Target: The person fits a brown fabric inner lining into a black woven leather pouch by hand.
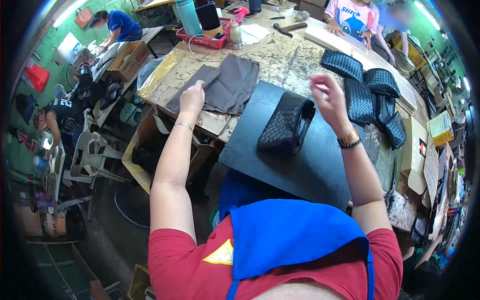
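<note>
My left hand (192, 97) is closed on the near edge of a dark grey-brown folded fabric (232, 82) lying on the worktable. My right hand (327, 95) is raised, fingers loosely curled and apart, with nothing visible in it. Just left of it, a black woven pouch (285, 122) stands on a dark flat board (250, 135), its opening facing right. Beyond my right hand lie several more black woven pouches (359, 100), piled together.
A red basket (217, 41) holds a teal bottle (186, 17) and a phone. A hammer (284, 31) lies at the back of the worktable (280, 55). Across it stands a person in a pink shirt (352, 17). A white chair (90, 155) is at left.
</note>
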Demonstrator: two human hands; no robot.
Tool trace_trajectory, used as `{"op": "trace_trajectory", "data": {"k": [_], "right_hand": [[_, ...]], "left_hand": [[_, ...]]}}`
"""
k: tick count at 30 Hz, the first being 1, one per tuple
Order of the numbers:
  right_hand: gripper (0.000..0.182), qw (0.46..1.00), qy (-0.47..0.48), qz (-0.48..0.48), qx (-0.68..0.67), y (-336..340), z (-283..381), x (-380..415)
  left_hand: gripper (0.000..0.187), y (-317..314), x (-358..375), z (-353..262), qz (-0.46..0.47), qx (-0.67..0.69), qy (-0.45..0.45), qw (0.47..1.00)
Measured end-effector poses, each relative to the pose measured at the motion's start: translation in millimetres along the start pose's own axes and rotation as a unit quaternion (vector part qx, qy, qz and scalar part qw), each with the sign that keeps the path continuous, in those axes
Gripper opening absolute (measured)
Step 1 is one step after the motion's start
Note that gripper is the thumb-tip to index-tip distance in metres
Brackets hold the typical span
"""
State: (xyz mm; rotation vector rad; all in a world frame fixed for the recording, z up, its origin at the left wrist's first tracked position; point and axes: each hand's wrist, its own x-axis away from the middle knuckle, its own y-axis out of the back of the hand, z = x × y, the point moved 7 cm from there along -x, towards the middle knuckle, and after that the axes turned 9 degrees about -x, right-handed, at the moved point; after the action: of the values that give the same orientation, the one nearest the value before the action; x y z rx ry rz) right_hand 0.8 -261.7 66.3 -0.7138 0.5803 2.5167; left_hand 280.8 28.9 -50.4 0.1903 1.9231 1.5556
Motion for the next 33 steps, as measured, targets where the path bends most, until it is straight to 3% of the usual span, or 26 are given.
{"op": "trace_trajectory", "data": {"k": [3,6,9,12,15,18,20,23,28,32,33], "right_hand": [[0.017,0.984,0.039,0.168,0.033,-71,26,-37],[0.025,0.931,0.081,0.337,0.115,-152,16,-52],[0.035,0.881,0.020,0.434,0.187,-224,-21,-55],[0.040,0.897,-0.089,0.408,0.143,-278,-46,-64],[0.047,0.895,-0.314,0.308,-0.068,-297,-61,-61],[0.050,0.890,-0.358,0.156,-0.235,-306,-65,-48],[0.040,0.878,-0.364,0.143,-0.276,-308,-67,-40],[0.028,0.851,-0.381,0.124,-0.339,-306,-67,-27],[0.027,0.847,-0.367,0.114,-0.368,-289,-63,-12],[0.026,0.900,-0.305,0.113,-0.290,-265,-46,-10],[0.026,0.920,-0.271,0.113,-0.260,-260,-38,-12]], "left_hand": [[0.022,9,-2,17,-0.030,0.145,0.055,0.987],[0.028,12,-2,30,0.001,0.201,0.089,0.976],[0.032,29,4,32,0.013,0.220,0.099,0.970],[0.029,25,3,49,0.004,0.315,0.111,0.943],[0.021,32,8,48,0.018,0.401,0.137,0.906],[0.016,37,20,40,0.029,0.392,0.129,0.910],[0.012,32,27,36,0.051,0.394,0.127,0.909],[0.013,19,37,33,0.106,0.499,0.142,0.848],[0.014,42,60,18,0.143,0.576,0.230,0.772],[0.020,67,62,7,0.004,0.486,0.110,0.867],[0.023,76,63,0,-0.013,0.484,0.101,0.869]]}}
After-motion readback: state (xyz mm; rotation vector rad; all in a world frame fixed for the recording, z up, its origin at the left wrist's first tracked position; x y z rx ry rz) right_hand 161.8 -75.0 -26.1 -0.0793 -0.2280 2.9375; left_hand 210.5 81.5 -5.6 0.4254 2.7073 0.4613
